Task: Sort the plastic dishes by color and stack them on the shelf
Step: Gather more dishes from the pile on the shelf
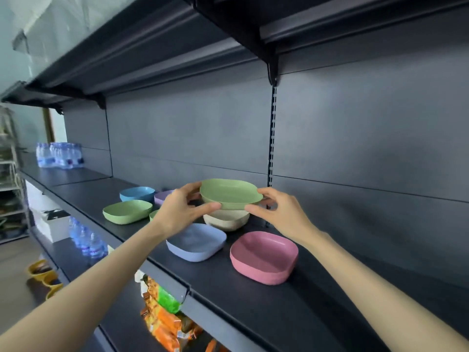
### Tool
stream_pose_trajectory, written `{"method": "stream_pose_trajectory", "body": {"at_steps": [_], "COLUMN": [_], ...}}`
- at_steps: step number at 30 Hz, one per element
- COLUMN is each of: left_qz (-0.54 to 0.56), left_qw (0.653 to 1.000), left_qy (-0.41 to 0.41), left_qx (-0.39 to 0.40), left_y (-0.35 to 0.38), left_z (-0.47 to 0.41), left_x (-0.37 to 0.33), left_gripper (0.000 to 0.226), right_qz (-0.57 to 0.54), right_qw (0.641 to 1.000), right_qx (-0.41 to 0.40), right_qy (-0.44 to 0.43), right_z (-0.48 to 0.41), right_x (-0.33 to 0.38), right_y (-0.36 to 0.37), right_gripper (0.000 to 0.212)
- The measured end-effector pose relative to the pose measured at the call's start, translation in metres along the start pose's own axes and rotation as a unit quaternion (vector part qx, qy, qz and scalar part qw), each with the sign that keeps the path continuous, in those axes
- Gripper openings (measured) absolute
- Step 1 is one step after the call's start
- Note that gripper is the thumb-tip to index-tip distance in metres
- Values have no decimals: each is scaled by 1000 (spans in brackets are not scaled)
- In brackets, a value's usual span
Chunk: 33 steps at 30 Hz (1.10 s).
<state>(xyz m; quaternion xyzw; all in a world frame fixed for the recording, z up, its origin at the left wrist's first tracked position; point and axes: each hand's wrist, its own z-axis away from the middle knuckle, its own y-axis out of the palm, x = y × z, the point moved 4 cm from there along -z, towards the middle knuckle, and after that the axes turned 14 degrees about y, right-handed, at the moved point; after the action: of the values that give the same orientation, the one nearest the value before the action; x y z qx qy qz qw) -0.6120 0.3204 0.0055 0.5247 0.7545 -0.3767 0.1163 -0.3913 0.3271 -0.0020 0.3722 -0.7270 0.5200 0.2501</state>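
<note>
A dark metal shelving unit with a slotted upright and a grey back panel fills the head view, with another shelf overhead. The middle shelf (253, 290) carries the plastic dishes.

Both bare arms reach in from below. The left hand (182, 209) and right hand (281, 212) hold one green dish (228, 193) between them, upright and lifted off the shelf. The left thumb lies along its near wall with the fingers curled at its left rim. The right thumb presses the near wall and the other fingers wrap behind its right edge. The dish hangs just over a cream dish (225, 221); whether the two touch cannot be told.

In front of the cream dish sits a lilac dish (196, 241), and to its right, apart from it, a pink dish (264, 257) near the shelf's front edge. Further left stands a second green dish (127, 210). A sliver of a third green dish (153, 214) shows behind the left wrist. Behind these are a blue dish (137, 193) and a purple dish (163, 196), side by side.

At the far left end stands a wrapped pack of water bottles (59, 154). The shelf below holds loose bottles (86, 240), a white box (50, 224) and snack packets (162, 308). Yellow sandals (42, 274) lie on the floor.
</note>
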Motion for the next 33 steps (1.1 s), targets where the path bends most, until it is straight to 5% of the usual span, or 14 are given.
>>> {"method": "stream_pose_trajectory", "body": {"at_steps": [8, 11, 13, 19, 27, 33], "left_qz": [-9, 1, 21, 56, 138, 150], "left_qw": [999, 998, 997, 985, 948, 922], "left_qy": [-28, -35, -28, -9, 8, -1], "left_qx": [30, 52, 67, 161, 287, 358], "left_y": [-58, -79, -92, -119, -119, -109], "left_z": [-28, -38, -44, -66, -88, -94], "left_x": [93, 133, 159, 226, 283, 315], "left_gripper": [28, 71, 79, 30, 49, 25], "right_qz": [8, 23, 39, 115, 165, 207], "right_qw": [1000, 1000, 999, 988, 971, 965], "right_qx": [22, 11, -8, -26, -43, -21], "right_qy": [5, 16, 26, 101, 165, 162], "right_z": [-72, -92, -105, -129, -139, -141], "right_x": [27, 35, 39, 40, 31, 35], "right_y": [81, 110, 131, 189, 225, 239], "right_gripper": [50, 54, 59, 63, 59, 78]}}
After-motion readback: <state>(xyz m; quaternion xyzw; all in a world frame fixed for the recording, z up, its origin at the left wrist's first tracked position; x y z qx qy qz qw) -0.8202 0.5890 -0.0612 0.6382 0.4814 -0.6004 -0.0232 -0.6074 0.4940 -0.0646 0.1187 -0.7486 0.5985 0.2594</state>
